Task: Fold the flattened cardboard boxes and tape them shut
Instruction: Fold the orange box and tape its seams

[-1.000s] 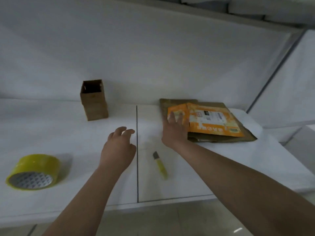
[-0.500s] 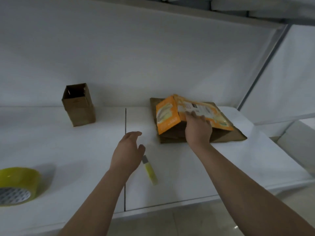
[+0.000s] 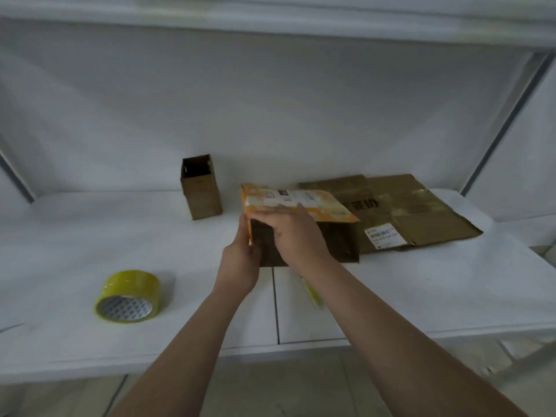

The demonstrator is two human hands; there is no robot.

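Observation:
Both my hands hold an orange printed cardboard box, lifted and partly opened above the white table; its brown inside shows below the orange panel. My left hand grips its left edge. My right hand lies over the front of the orange panel, fingers wrapped on it. Behind and to the right, a flattened brown box with a white label lies on the table. A roll of yellow tape rests at the left front.
A small upright brown box, open at the top, stands at the back left. A yellow utility knife lies partly hidden under my right forearm. White walls enclose the back and sides, and a shelf hangs overhead.
My right hand lifted the orange box off the flat brown stack and drew it toward me. My left hand rose from the table and took hold of its left edge.

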